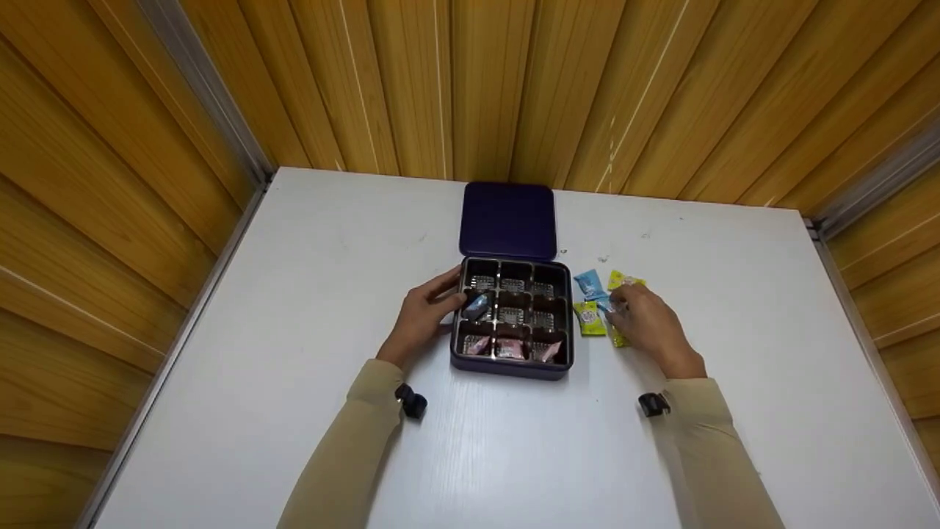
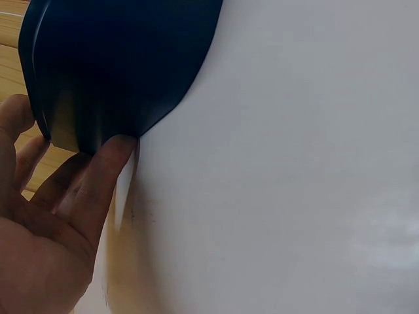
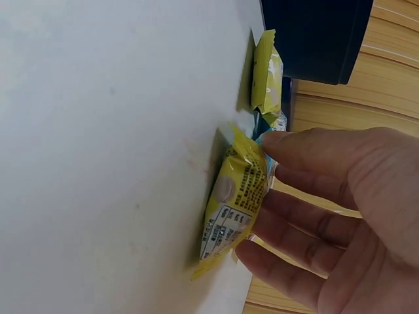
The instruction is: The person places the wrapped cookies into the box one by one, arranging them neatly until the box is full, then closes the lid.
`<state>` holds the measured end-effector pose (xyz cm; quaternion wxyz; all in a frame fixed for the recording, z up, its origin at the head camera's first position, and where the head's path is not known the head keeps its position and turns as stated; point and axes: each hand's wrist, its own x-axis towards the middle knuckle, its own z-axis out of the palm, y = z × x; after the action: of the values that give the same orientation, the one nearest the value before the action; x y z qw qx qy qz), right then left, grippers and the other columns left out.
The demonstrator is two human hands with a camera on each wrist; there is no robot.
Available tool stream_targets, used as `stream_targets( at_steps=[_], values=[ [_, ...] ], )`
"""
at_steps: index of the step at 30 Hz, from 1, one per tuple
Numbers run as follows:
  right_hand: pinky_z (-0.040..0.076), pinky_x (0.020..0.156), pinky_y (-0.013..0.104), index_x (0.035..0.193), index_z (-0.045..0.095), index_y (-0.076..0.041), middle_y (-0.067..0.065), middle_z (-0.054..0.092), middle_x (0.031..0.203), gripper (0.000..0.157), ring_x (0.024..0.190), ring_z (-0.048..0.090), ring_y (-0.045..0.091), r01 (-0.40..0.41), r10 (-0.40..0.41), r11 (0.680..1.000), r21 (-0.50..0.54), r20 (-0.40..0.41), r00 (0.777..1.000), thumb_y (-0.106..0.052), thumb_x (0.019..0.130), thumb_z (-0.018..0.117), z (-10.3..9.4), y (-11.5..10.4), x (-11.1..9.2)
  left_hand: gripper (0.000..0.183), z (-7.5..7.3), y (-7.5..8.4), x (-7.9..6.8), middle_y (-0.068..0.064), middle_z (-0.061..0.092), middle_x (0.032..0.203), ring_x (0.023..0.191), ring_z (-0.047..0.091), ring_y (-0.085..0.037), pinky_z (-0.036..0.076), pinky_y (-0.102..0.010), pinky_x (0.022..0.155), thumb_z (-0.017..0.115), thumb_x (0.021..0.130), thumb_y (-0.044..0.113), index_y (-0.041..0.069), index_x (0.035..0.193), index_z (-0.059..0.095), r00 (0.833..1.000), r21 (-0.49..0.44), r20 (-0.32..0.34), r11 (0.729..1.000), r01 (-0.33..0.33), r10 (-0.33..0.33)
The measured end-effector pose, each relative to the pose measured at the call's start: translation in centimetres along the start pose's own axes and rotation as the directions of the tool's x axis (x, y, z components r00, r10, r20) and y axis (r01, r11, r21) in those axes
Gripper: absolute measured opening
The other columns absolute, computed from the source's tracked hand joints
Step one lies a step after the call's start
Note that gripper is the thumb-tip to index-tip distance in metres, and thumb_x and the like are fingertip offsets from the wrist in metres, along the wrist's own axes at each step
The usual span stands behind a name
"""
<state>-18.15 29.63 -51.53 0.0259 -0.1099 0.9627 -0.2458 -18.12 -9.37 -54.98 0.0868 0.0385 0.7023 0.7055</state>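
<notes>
A dark purple box [image 1: 512, 373] with a nine-compartment insert stands on the white table, its lid [image 1: 508, 220] laid back behind it. Pink-wrapped candies [image 1: 511, 348] lie in the front row, and a blue-wrapped candy [image 1: 477, 306] sits in the middle-left compartment. My left hand [image 1: 424, 317] rests its thumb and fingertips against the box's left side. Right of the box, my right hand [image 1: 652, 327] reaches among loose candies, thumb and fingertips around a blue wrapper [image 3: 267, 149]; I cannot tell whether they pinch it. A yellow candy [image 3: 236, 196] lies close by the right fingertips.
Beside the box lie another blue candy [image 1: 588, 282], a yellow-green candy [image 1: 590, 319] and a yellow candy [image 1: 623, 278] behind the right hand. Wood-patterned panels [image 1: 485, 88] rise at the back and both sides of the white table [image 1: 257, 330].
</notes>
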Motion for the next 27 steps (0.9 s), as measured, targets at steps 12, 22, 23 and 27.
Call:
stream_targets(
  at_steps=[12, 22, 23, 27],
  values=[
    [0.052, 0.098, 0.060, 0.124, 0.066, 0.011, 0.027, 0.065, 0.120, 0.033, 0.115, 0.064, 0.045, -0.021, 0.021, 1.000, 0.001, 0.022, 1.000, -0.002, 0.096, 0.077, 0.24, -0.28, 0.45, 0.055, -0.03, -0.04, 0.03, -0.008, 0.059, 0.153, 0.130, 0.063, -0.030, 0.064, -0.048, 0.083, 0.074, 0.102, 0.016, 0.024, 0.155, 0.059, 1.000, -0.027, -0.001, 1.000, 0.011, -0.012],
    [0.053, 0.097, 0.059, 0.124, 0.065, 0.011, 0.026, 0.064, 0.117, 0.032, 0.110, 0.064, 0.044, -0.005, 0.005, 1.000, 0.008, 0.025, 1.000, 0.001, 0.096, 0.076, 0.04, 0.04, 0.48, 0.055, 0.09, 0.04, 0.06, -0.011, 0.059, 0.152, 0.132, 0.062, -0.034, 0.064, -0.049, 0.086, 0.074, 0.101, 0.014, 0.021, 0.154, 0.060, 1.000, -0.007, -0.020, 1.000, -0.006, 0.005],
    [0.053, 0.097, 0.058, 0.124, 0.065, 0.011, 0.026, 0.064, 0.117, 0.032, 0.110, 0.064, 0.043, -0.010, 0.010, 1.000, 0.010, 0.027, 1.000, 0.001, 0.096, 0.075, 0.03, 0.06, 0.50, 0.055, 0.10, 0.06, 0.06, -0.011, 0.059, 0.152, 0.131, 0.063, -0.034, 0.064, -0.049, 0.085, 0.074, 0.101, 0.014, 0.021, 0.154, 0.060, 1.000, -0.003, -0.020, 1.000, -0.007, 0.007],
    [0.053, 0.098, 0.059, 0.127, 0.064, 0.011, 0.026, 0.063, 0.119, 0.033, 0.113, 0.063, 0.044, -0.015, 0.014, 1.000, 0.027, 0.044, 0.999, 0.003, 0.096, 0.072, -0.14, 0.14, 0.47, 0.055, 0.08, 0.03, 0.08, -0.012, 0.060, 0.151, 0.131, 0.063, -0.034, 0.063, -0.048, 0.087, 0.074, 0.101, 0.014, 0.020, 0.154, 0.060, 1.000, 0.000, -0.020, 1.000, -0.012, 0.012]
  ],
)
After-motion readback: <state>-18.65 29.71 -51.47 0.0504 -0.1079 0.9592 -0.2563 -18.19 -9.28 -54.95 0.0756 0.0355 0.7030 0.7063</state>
